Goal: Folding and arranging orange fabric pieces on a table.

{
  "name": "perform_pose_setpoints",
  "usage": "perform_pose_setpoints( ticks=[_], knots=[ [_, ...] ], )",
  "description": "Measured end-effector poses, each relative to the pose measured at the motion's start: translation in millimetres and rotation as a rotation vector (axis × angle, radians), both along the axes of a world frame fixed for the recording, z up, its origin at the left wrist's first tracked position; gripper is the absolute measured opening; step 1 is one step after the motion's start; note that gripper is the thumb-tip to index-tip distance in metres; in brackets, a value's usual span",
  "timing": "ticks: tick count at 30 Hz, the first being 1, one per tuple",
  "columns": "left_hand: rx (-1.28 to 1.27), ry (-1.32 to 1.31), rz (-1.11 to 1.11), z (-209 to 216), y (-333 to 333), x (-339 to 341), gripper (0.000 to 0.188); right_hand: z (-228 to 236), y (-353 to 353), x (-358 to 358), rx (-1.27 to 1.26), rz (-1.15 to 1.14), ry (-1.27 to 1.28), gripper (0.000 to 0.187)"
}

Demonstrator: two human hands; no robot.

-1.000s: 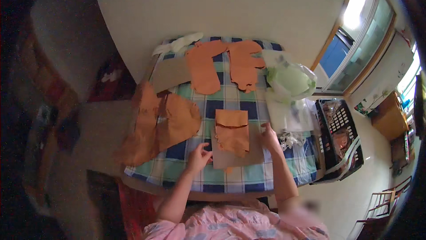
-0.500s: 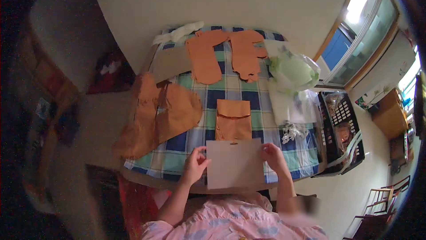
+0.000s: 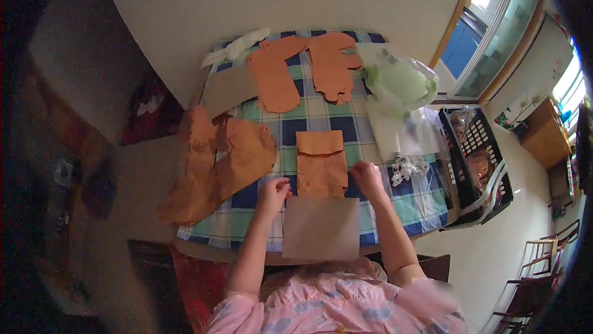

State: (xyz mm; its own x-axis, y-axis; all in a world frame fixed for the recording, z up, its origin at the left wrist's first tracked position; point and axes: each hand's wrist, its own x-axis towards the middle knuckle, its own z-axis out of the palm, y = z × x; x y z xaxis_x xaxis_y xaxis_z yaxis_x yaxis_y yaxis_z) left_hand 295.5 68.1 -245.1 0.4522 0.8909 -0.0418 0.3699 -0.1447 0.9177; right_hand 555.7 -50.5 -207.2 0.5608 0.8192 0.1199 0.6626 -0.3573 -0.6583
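The cloth-covered table (image 3: 417, 201) carried orange cut-outs (image 3: 275, 84) along its far edge, brown sheets (image 3: 244, 158) overhanging its left edge, a folded brown piece (image 3: 321, 170) centrally, a grey board (image 3: 321, 229) at its near edge, and a bag (image 3: 401, 82) toward its far right corner.

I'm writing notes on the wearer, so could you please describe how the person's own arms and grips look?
The left grip and right grip show no gloves. The forearms are bare, below loose pink sleeves that end around the elbows. The pink garment carries grey-blue patches. Any rings would be too small to tell.
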Motion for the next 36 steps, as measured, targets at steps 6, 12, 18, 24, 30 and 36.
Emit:
perform_pose_setpoints(
  ticks=[6,12,18,24,30,36],
  knots=[
    [-0.219,0.013,-0.055,21,-13,30,0.013,-20,3,15,0.025,0.029,-0.061,0.018],
    [-0.082,0.022,-0.027,23,-22,31,0.012,-24,9,19,-0.049,0.009,-0.037,0.02],
    [0.699,0.172,-0.166,25,-17,54,0.024,-34,11,21,-0.057,0.01,-0.07,0.019],
    [0.83,0.149,-0.36,-8,-17,61,0.029,-21,10,17,-0.098,0.006,0.008,0.019],
    [0.858,0.129,-0.292,-9,-23,55,0.028,26,-24,-6,-0.174,0.023,0.013,0.029],
    [0.784,0.056,-0.263,-9,-21,61,0.033,-10,-95,-15,-0.203,0.154,-0.089,0.028]
  ],
)
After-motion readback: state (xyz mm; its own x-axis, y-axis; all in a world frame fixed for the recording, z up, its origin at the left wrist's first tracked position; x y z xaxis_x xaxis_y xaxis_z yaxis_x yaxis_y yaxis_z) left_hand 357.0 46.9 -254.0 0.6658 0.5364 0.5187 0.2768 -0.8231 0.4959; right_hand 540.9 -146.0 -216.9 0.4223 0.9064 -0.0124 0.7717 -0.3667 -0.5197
